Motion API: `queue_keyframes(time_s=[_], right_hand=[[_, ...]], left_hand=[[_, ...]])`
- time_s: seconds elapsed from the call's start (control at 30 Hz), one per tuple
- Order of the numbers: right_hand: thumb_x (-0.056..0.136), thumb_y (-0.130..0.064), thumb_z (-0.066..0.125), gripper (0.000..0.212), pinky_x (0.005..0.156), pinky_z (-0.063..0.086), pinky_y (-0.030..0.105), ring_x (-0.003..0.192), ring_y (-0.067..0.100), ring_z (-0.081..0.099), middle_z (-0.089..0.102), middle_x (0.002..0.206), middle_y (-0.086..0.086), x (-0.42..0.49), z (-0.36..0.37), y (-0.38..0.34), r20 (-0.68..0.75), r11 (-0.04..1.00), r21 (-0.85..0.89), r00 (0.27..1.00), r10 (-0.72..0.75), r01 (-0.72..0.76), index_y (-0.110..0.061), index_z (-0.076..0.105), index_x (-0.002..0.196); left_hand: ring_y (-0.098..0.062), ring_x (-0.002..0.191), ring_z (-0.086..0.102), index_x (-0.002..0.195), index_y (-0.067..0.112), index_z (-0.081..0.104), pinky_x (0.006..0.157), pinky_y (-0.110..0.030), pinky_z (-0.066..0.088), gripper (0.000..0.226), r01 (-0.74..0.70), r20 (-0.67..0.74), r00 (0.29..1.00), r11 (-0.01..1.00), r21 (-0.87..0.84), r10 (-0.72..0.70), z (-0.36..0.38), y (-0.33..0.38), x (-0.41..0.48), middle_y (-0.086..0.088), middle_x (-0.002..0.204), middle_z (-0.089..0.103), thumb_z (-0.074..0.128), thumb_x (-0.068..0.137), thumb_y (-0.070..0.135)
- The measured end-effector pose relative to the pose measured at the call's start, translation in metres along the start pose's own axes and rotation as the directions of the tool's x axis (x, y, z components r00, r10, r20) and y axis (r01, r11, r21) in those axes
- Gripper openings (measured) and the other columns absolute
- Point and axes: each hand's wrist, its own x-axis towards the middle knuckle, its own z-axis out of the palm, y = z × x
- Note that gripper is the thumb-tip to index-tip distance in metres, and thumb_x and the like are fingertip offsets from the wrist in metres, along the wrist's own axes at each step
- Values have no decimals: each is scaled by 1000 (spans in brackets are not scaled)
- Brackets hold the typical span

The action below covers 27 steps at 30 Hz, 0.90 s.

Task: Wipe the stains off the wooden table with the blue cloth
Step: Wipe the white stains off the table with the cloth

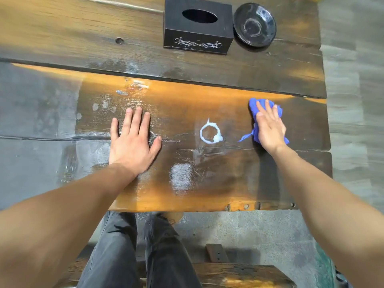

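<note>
A white ring-shaped stain [211, 133] sits on the glossy wooden table [187, 183], near the middle of the front plank. To its right lies the crumpled blue cloth [254, 107], pressed flat to the wood under my right hand [269, 129]; cloth corners stick out above the fingers and at the left of the palm. My left hand [133, 140] rests flat on the table left of the stain, fingers spread, holding nothing. Faint pale smudges [104, 107] show on the wood beyond the left fingertips.
A black tissue box [197, 26] stands at the back of the table with a dark bowl [254, 24] just right of it. The table's right edge is close to my right hand. My legs and a wooden bench [239, 275] are below the front edge.
</note>
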Motion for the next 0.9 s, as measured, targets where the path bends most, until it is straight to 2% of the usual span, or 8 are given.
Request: queue_keyframes(time_s=[0.1, 0.2, 0.37, 0.47, 0.57, 0.63, 0.77, 0.9], right_hand=[[109, -39, 23, 49, 124, 4, 37, 158, 14, 2, 15, 170, -9, 10, 18, -30, 56, 976, -96, 980, -190, 195, -38, 31, 157], [108, -43, 22, 50, 124, 3, 40, 158, 13, 1, 14, 170, -13, 3, 39, -56, 175, 898, -143, 903, -391, 416, -41, 30, 157], [103, -52, 15, 55, 126, 7, 44, 158, 10, 2, 14, 169, -16, -30, 65, -76, 342, 761, -197, 771, -538, 618, -45, 26, 157], [101, -53, 13, 60, 125, 7, 43, 158, 14, 5, 16, 169, -14, -56, 74, -76, 402, 698, -191, 704, -585, 690, -42, 28, 157], [104, -49, 21, 55, 124, 11, 45, 158, 18, 9, 20, 169, -10, -83, 85, -70, 408, 649, -155, 647, -645, 745, -38, 34, 156], [106, -47, 24, 52, 124, 8, 44, 159, 17, 6, 17, 170, -12, -103, 94, -65, 425, 638, -114, 618, -661, 762, -39, 33, 157], [108, -45, 27, 49, 126, -3, 36, 157, 4, -5, 11, 169, -19, -153, 107, -57, 461, 654, -28, 590, -663, 756, -42, 28, 157], [109, -41, 28, 46, 123, -4, 29, 155, -3, -3, 19, 167, -22, -195, 117, -45, 484, 716, 94, 597, -640, 691, -41, 40, 153]], left_hand=[[-21, 161, -10, 166, 21, 8, 128, -58, -4, 78, 1, 12, 1000, 1000, 17, -1, 0, 1, 1, -2, 176, 1, 17, 102, 65], [-21, 162, -9, 166, 21, 9, 128, -58, -4, 78, 3, 7, 1000, 1000, 17, -3, -1, 2, 0, -2, 176, 1, 18, 101, 65], [-22, 162, -8, 166, 21, 11, 128, -58, -3, 78, 8, 4, 1000, 1000, 21, -8, -2, 3, 0, -2, 176, 3, 19, 101, 64], [-22, 162, -6, 165, 21, 12, 128, -58, -1, 78, 10, -1, 1000, 1000, 19, -10, -2, 4, 0, -2, 176, 5, 21, 101, 64], [-22, 162, -4, 165, 20, 14, 128, -58, 0, 78, 12, -13, 1000, 1000, 19, -11, -2, 3, 0, -3, 176, 7, 23, 101, 63], [-22, 162, -4, 165, 20, 14, 128, -58, 0, 77, 10, -13, 1000, 1000, 18, -10, -1, 3, 0, -3, 176, 7, 23, 101, 63], [-22, 162, -5, 165, 21, 14, 128, -58, 0, 77, 9, -12, 1000, 1000, 10, -9, -2, 3, -2, -3, 176, 7, 24, 102, 63], [-21, 162, -4, 165, 21, 14, 128, -58, 0, 77, 17, -20, 1000, 1000, -1, -17, -2, 3, -2, -2, 176, 7, 25, 101, 62]])
